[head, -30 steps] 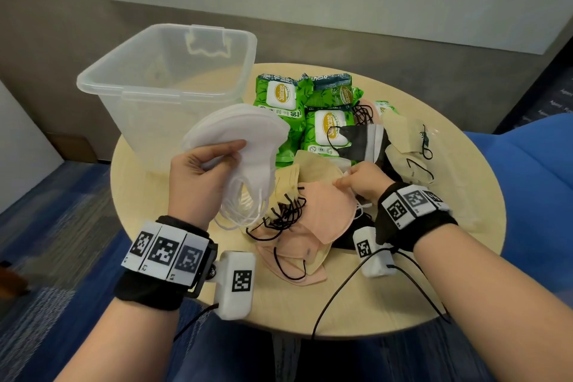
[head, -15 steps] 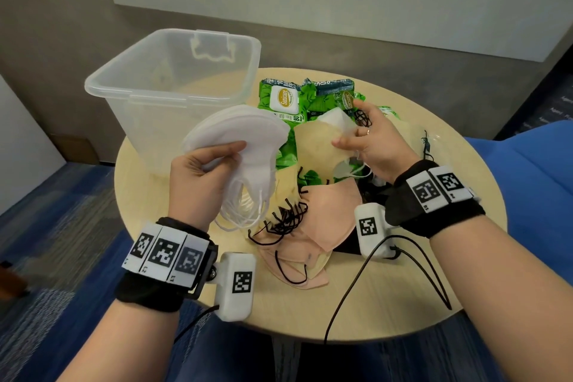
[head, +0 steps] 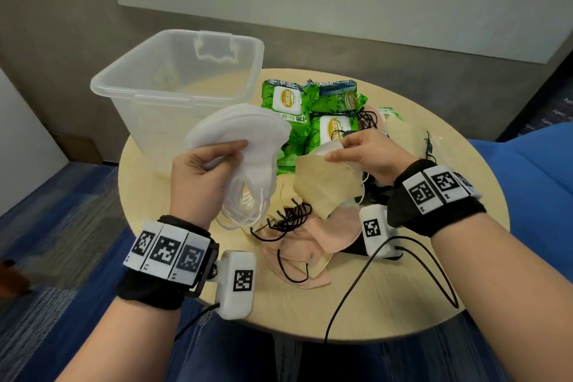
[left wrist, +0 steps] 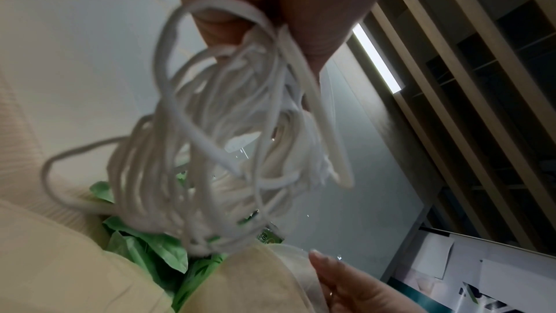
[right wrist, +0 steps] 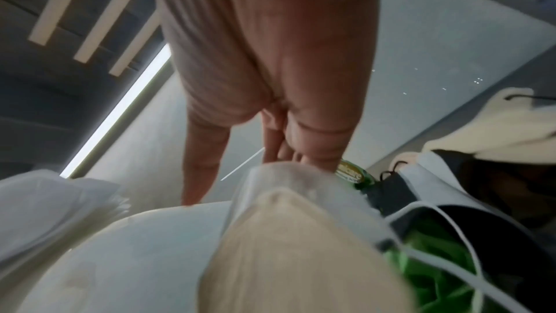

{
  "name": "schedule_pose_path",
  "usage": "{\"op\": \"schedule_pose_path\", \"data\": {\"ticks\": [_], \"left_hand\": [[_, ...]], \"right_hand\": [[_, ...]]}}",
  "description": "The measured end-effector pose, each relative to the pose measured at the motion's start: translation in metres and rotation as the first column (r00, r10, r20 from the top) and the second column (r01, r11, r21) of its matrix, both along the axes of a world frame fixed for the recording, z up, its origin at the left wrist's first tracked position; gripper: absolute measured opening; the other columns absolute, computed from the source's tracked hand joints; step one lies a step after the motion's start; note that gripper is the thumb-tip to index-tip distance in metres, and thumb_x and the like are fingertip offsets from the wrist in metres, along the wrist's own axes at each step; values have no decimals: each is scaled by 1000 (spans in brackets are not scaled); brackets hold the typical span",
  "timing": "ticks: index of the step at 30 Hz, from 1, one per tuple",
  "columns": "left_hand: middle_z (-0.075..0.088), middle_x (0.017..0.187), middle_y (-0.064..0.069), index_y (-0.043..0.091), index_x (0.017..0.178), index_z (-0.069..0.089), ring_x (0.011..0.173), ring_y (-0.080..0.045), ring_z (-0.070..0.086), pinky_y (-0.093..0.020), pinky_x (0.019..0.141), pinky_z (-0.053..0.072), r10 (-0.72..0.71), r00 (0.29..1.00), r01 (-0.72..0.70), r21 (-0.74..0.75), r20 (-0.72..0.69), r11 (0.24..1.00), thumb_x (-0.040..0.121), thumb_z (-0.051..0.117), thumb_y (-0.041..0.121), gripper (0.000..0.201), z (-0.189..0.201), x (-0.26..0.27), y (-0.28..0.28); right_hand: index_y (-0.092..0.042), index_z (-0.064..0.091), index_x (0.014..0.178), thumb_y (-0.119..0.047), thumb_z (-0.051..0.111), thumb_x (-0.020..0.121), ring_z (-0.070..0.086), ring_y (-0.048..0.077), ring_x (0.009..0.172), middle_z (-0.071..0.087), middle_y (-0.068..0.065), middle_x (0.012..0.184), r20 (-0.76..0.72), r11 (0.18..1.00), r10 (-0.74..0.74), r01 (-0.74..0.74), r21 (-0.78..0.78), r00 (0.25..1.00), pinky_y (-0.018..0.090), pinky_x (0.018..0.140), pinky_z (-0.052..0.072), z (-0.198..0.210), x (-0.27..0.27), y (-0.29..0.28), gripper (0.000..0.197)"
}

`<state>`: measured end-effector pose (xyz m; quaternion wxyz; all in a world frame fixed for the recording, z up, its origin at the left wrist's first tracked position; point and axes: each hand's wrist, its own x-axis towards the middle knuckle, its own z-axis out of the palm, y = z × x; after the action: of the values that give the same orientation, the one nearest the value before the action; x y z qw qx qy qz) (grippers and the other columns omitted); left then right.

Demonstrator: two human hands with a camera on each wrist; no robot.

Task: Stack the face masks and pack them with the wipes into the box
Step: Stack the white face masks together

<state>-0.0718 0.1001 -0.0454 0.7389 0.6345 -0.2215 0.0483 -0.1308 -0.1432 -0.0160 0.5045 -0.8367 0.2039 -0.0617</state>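
My left hand (head: 204, 170) grips a stack of white face masks (head: 245, 133) above the table, their white ear loops (left wrist: 228, 142) dangling below the fingers. My right hand (head: 362, 155) pinches a beige mask (head: 325, 186) together with a white mask (head: 328, 147), lifted over the pile. More pink and beige masks (head: 310, 245) with black loops lie on the round table (head: 403, 298). Green wipes packs (head: 310, 108) lie behind them. The clear plastic box (head: 173, 84) stands at the back left, nothing seen inside it.
A black mask and more pale masks (head: 403, 133) lie at the table's right side. A blue seat (head: 533, 183) is to the right. Cables from the wrist cameras trail over the table's front edge.
My right hand lifted a beige and a white mask off the pile and has brought them left, toward the white stack. My left hand has stayed in place with its stack.
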Motion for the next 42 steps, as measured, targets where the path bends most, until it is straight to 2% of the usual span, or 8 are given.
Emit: {"op": "schedule_pose_path", "data": {"ticks": [9,12,16,24,30,34,37,42], "left_hand": [[70,71,22,18,87,71,77,8,62,-8,73,45,11,999,-11,0,-31,1000,83,59,-9,29,-4,2,-4],[70,73,22,18,87,71,80,6,63,-9,77,47,38,998,-37,3,-41,999,83,59,-8,29,-7,4,-3],[71,76,21,20,85,72,83,3,64,-11,79,47,72,996,-72,-3,-61,997,83,60,-6,29,-9,3,-4],[68,101,8,23,101,67,97,3,61,-15,92,46,47,993,-50,-27,-107,998,87,61,5,24,-7,-3,-8],[68,107,0,16,105,67,100,-3,62,-13,83,47,-111,989,102,-94,-93,990,76,72,31,32,-1,-17,-16],[71,85,-1,14,86,71,83,-14,64,-23,75,49,-158,984,144,-155,-84,977,64,72,49,42,0,-18,-14],[73,82,3,22,79,76,82,-12,67,-21,71,52,-193,975,165,-213,-114,963,72,67,34,16,1,-18,-13],[71,70,5,15,72,73,69,-5,65,-16,63,51,-237,959,205,-194,-155,959,91,53,10,29,2,-19,-15]], "right_hand": [[-24,61,64,-18,74,77,51,15,83,52,0,82,400,988,-45,99,-116,915,30,79,40,43,-2,20,19],[-27,63,64,-16,74,78,52,11,97,51,-6,100,496,996,12,34,-83,868,29,87,42,55,-6,29,21],[-14,57,70,-7,62,86,55,3,60,62,-11,62,537,993,42,-92,68,843,16,58,44,62,-9,41,19],[-19,49,69,-15,66,86,46,9,62,53,1,69,601,991,-127,130,38,789,21,57,41,51,0,60,24],[-16,52,70,-26,61,85,43,17,63,48,7,68,492,983,178,-179,-47,852,32,56,38,33,5,103,20],[-2,63,89,-32,37,99,50,10,62,58,12,75,399,959,247,-282,30,883,16,57,42,34,3,112,41],[-8,56,106,-16,41,99,50,10,59,55,8,72,399,952,269,-304,27,877,15,56,44,37,3,106,18],[-24,63,113,-16,67,83,40,3,75,40,-2,84,310,883,342,-190,-429,887,16,74,37,36,5,96,31]]}}
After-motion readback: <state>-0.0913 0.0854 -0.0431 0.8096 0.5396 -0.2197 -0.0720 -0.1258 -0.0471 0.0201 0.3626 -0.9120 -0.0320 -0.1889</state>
